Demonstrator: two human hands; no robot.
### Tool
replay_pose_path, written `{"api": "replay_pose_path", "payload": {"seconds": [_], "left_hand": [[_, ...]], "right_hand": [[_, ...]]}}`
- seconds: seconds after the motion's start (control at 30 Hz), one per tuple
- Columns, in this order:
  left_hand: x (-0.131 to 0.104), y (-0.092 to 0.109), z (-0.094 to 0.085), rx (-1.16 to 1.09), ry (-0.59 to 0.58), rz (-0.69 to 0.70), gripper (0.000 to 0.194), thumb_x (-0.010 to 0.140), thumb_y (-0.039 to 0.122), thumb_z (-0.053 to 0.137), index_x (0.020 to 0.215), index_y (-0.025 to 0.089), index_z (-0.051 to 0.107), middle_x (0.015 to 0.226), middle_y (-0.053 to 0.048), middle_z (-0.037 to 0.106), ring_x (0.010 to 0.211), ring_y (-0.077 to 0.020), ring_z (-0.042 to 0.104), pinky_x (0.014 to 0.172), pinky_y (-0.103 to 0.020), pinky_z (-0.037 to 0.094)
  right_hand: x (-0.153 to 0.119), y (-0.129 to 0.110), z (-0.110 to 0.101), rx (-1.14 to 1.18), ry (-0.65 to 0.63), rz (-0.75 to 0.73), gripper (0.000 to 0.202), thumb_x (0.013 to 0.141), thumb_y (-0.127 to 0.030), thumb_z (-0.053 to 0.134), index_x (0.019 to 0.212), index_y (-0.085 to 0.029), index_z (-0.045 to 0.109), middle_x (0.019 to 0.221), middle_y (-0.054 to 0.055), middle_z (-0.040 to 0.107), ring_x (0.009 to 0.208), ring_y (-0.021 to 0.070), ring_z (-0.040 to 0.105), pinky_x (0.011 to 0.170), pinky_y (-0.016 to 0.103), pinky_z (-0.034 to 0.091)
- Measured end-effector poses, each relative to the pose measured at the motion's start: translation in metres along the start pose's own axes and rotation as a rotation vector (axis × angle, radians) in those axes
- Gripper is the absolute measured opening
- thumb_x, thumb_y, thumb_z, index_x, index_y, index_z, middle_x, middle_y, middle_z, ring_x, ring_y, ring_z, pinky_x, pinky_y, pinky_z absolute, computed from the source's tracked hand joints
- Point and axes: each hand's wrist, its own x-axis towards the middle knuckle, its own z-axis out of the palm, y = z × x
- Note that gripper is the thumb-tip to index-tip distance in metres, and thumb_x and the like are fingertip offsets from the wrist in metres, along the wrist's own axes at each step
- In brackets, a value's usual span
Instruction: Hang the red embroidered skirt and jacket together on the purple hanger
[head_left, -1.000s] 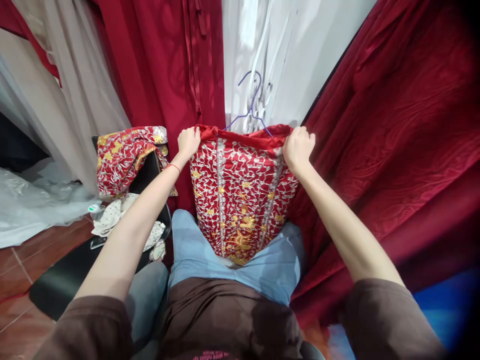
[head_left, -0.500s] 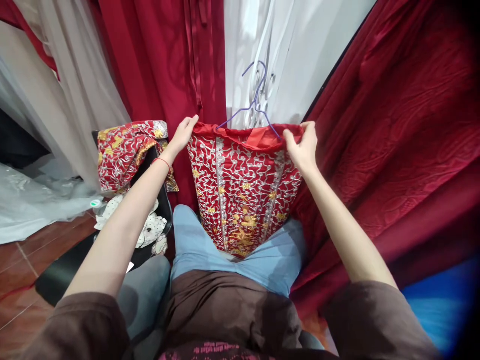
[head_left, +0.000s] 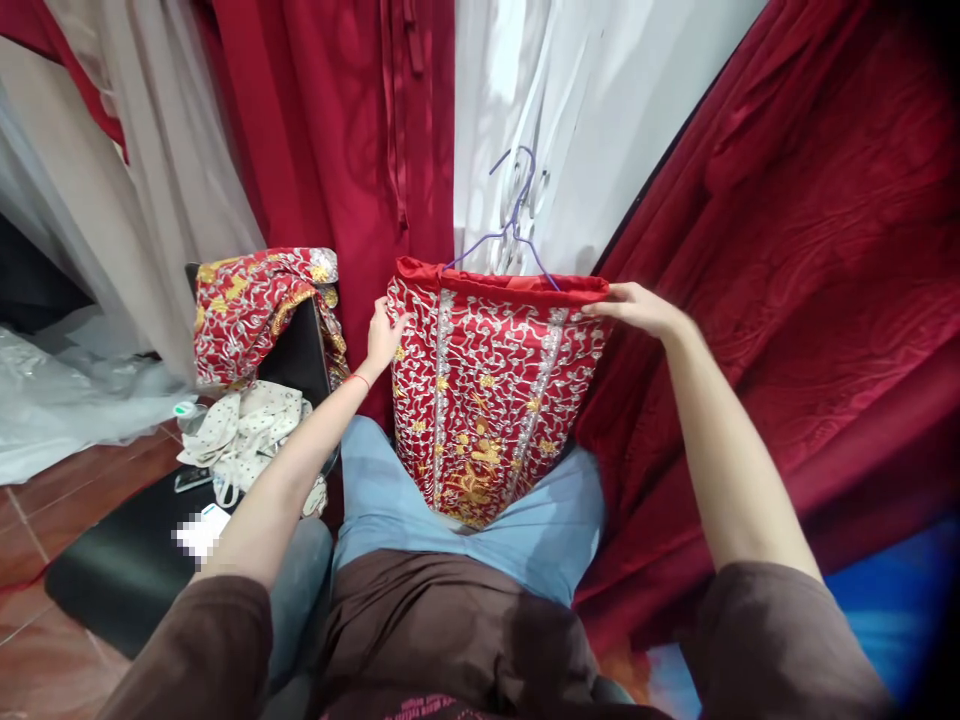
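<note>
A red skirt (head_left: 487, 400) with silver and gold embroidery hangs in front of my knees, its plain red waistband at the top. The purple hanger (head_left: 516, 215) rises out of the waistband, its hook upward. My left hand (head_left: 384, 335) grips the skirt's left side a little below the waistband, thumb on the front. At the upper right corner, my right hand (head_left: 637, 305) pinches the edge, with its fingers extended along the front. The skirt's lower end falls between my legs.
On my left, a black chair (head_left: 112, 560) carries a folded red embroidered garment (head_left: 255, 310) over its back. A dotted cream cloth bag (head_left: 247, 425) and a phone (head_left: 193, 479) lie on its seat. Red curtain-like cloth (head_left: 787, 250) hangs at right, white ribbons behind the hanger.
My left hand has slid from the waistband's left corner down onto the skirt's side. My right hand has turned and shifted slightly outward and down. The skirt and hanger sit a little lower.
</note>
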Motion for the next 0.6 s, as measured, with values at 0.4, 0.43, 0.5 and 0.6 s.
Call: {"api": "replay_pose_path", "payload": {"seconds": [0.4,0.43,0.5,0.6], "left_hand": [[0.016,0.014,-0.005,-0.022,0.224,-0.094,0.037,0.1,0.05,0.04,0.098,0.017,0.058,0.089,-0.006,0.065,0.084,-0.017,0.063,0.087,-0.031,0.049],[0.018,0.014,-0.007,-0.016,0.208,-0.095,0.036,0.1,0.049,0.041,0.095,0.018,0.057,0.087,-0.006,0.064,0.083,-0.0169,0.062,0.087,-0.031,0.049],[0.022,0.012,-0.01,-0.007,0.188,-0.098,0.033,0.1,0.046,0.041,0.089,0.019,0.056,0.082,-0.004,0.061,0.08,-0.0167,0.06,0.086,-0.031,0.049],[0.028,0.01,-0.009,-0.065,0.196,-0.149,0.032,0.101,0.042,0.04,0.081,0.02,0.051,0.079,-0.003,0.057,0.079,-0.0165,0.058,0.085,-0.032,0.05]], "right_hand": [[-0.009,-0.003,-0.003,0.122,-0.114,0.13,0.037,0.056,-0.044,0.092,0.065,-0.02,0.066,0.065,0.002,0.066,0.066,0.018,0.061,0.071,0.037,0.055],[-0.01,-0.002,0.001,0.109,-0.072,0.102,0.039,0.057,-0.048,0.091,0.063,-0.021,0.063,0.062,0.001,0.063,0.065,0.0187,0.06,0.069,0.037,0.054],[-0.01,0.004,0.01,0.106,0.022,0.04,0.044,0.06,-0.056,0.086,0.061,-0.023,0.057,0.058,0.0,0.057,0.064,0.0191,0.058,0.067,0.036,0.051],[-0.006,0.019,0.024,0.137,0.183,-0.057,0.051,0.064,-0.066,0.076,0.062,-0.024,0.047,0.059,-0.002,0.048,0.059,0.0162,0.049,0.062,0.032,0.047]]}}
